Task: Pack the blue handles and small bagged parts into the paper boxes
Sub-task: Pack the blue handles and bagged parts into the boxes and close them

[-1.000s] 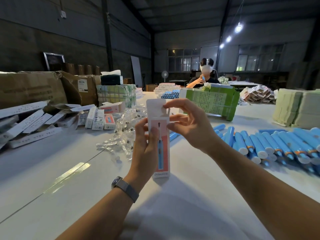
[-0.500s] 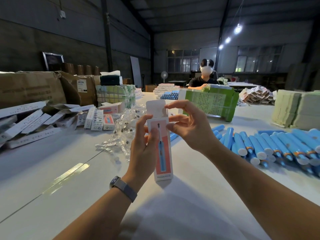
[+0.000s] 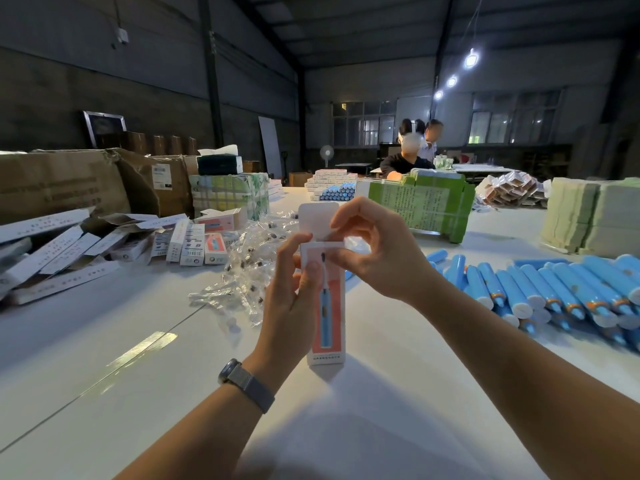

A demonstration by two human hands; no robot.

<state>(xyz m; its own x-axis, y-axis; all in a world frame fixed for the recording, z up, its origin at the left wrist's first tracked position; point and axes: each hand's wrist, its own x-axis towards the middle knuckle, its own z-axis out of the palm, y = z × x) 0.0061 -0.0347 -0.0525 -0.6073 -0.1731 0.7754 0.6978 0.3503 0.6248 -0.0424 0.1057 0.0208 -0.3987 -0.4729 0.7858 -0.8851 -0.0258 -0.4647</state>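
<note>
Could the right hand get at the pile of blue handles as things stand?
Probably not at once: the right hand pinches the top flap of the paper box that the left hand holds upright. The blue handles lie uncovered just to its right.

A paper box (image 3: 327, 299) stood upright at the table's (image 3: 104, 341) middle. Bagged parts (image 3: 242, 271) lay behind-left of it, handles (image 3: 554, 292) along the right edge, cartons (image 3: 69, 181) at the far-left corner.

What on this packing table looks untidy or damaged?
The cardboard carton at far left is torn open, and flat boxes lie strewn below it. The bagged parts sit in a loose heap.
</note>
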